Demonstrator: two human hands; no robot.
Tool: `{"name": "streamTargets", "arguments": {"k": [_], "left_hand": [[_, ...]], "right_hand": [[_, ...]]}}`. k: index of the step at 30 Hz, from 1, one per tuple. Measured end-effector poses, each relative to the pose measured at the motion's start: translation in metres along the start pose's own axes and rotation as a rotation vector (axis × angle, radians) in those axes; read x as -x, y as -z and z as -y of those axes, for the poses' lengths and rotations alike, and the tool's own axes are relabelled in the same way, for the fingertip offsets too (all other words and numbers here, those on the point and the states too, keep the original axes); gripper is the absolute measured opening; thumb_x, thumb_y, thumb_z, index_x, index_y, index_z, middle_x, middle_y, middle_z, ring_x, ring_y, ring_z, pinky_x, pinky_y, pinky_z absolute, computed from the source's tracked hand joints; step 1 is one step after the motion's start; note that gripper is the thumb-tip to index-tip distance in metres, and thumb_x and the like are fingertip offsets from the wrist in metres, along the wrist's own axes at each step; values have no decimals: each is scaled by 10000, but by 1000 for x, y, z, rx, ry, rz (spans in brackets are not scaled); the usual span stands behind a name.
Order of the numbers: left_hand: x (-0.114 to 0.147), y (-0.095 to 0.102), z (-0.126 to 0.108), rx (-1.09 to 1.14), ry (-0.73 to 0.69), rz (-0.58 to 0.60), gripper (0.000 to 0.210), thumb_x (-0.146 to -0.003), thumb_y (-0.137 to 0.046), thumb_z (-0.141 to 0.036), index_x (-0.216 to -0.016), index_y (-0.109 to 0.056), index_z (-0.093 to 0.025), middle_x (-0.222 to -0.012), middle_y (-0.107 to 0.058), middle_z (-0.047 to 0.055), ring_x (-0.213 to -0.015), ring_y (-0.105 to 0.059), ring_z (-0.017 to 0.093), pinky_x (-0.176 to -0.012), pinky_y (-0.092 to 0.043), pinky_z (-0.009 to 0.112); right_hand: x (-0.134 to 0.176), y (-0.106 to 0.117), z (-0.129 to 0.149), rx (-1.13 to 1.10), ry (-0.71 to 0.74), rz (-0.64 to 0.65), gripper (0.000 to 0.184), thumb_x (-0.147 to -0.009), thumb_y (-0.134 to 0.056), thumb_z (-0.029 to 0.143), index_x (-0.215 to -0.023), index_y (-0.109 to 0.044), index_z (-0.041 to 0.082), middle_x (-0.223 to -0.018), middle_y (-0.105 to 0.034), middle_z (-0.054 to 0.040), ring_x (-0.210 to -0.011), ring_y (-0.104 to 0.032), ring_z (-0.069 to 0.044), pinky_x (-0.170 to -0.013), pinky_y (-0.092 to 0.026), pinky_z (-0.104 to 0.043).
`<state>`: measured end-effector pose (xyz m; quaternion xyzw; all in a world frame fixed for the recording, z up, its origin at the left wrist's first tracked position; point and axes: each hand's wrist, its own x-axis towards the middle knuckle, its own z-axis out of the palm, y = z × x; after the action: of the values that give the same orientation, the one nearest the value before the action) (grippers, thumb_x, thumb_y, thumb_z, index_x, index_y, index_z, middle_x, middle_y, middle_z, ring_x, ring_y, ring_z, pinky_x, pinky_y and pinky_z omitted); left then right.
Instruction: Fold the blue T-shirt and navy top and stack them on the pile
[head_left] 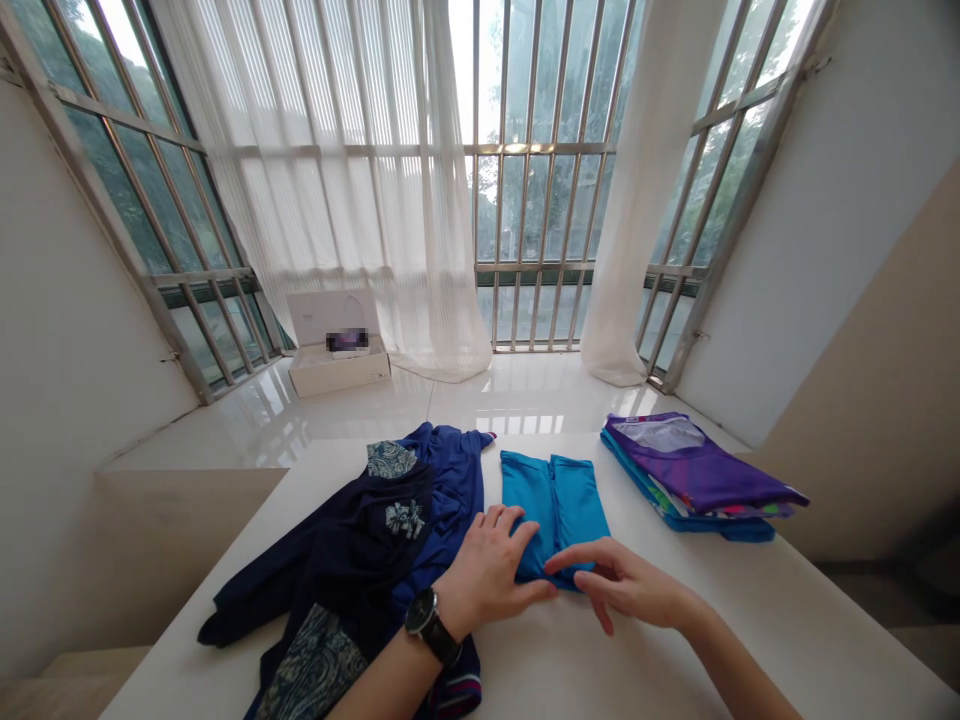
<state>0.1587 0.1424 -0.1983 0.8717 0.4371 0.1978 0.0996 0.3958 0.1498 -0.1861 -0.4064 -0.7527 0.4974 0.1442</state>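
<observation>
A bright blue garment [581, 500], folded into a small rectangle with a slit down its middle, lies flat on the white table. Across its left part rests my left hand [491, 565], fingers spread, a black watch on the wrist. My right hand [630, 585] is at the garment's near right corner, its index finger stretched over the lower edge and the other fingers loosely bent. Neither hand grips anything that I can see. To the left, partly under my left forearm, lie a crumpled dark navy garment [345, 530] with patterned patches and a royal blue garment [454, 490].
A stack of folded clothes, topped by a purple garment [697, 465], sits on the right of the table [750, 620]. On the window ledge stands an open white box [341, 375]. Sheer curtains [337, 180] hang before barred windows.
</observation>
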Motion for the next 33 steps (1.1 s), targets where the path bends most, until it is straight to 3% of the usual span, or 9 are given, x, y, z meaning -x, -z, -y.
{"name": "streamTargets", "arguments": {"k": [6,13,17,19,22,24,26,30,33], "left_hand": [[5,-19,10,-72,-34,70,636,-924,-529,-533,-1488,-345,-304,-1568,-339,103,-1464,-212,352,-1139,-285,553],[3,-11,8,-163,15,27,569,-915,-560,-501,-1431,-425,-302,-1521,-397,129,-1386,-338,379,-1065,-363,551],[-4,0,2,-248,158,5,317,-859,-667,-383,-1130,-615,-227,-1145,-614,117,-1028,-590,318,-876,-477,452],[-7,2,4,-242,207,41,145,-905,-575,-232,-1039,-624,-210,-1012,-632,88,-892,-626,260,-785,-490,375],[-7,5,14,-200,257,60,316,-897,-427,-46,-1086,-621,-211,-1034,-654,80,-877,-653,223,-756,-479,318],[-7,10,20,-166,298,17,366,-905,-388,-37,-1135,-613,-212,-1049,-669,79,-912,-661,219,-775,-469,308],[-6,15,24,-129,351,-52,307,-949,-379,-115,-1129,-611,-206,-1021,-681,76,-909,-664,216,-766,-461,299],[-6,19,23,-50,417,-66,255,-970,-455,-385,-940,-634,-206,-924,-697,59,-824,-667,210,-690,-439,281],[-5,14,19,-21,398,-22,261,-918,-534,-460,-932,-641,-223,-913,-706,40,-826,-666,215,-682,-432,282]], "right_hand": [[-9,10,-20,333,67,-531,359,-899,-497,521,-823,-666,214,-699,-639,-15,-582,-532,-146,-568,-407,-270],[-11,5,-28,365,31,-352,295,-860,-582,472,-828,-708,207,-624,-619,6,-571,-516,-136,-536,-374,-252],[-9,4,-25,147,2,-253,341,-856,-584,499,-888,-730,192,-661,-673,-17,-574,-577,-147,-516,-406,-249],[-7,1,-19,-75,-13,-127,383,-838,-607,522,-1025,-717,207,-825,-734,-52,-683,-664,-180,-559,-475,-257],[-4,-6,-8,-340,51,129,502,-791,-688,505,-1224,-637,256,-1248,-667,-100,-1062,-665,-243,-762,-552,-302],[-4,-7,-3,-351,83,181,507,-782,-698,505,-1212,-639,241,-1273,-648,-106,-1065,-661,-242,-749,-559,-301],[-5,-2,-4,-227,74,7,427,-825,-625,544,-1080,-676,205,-1056,-718,-90,-838,-689,-199,-615,-535,-271],[-7,22,-26,282,24,-657,338,-862,-545,535,-855,-654,215,-808,-694,-52,-728,-622,-192,-659,-493,-313],[-6,35,-45,446,-50,-760,318,-806,-606,527,-882,-646,221,-900,-698,-66,-810,-629,-229,-732,-491,-345]]}}
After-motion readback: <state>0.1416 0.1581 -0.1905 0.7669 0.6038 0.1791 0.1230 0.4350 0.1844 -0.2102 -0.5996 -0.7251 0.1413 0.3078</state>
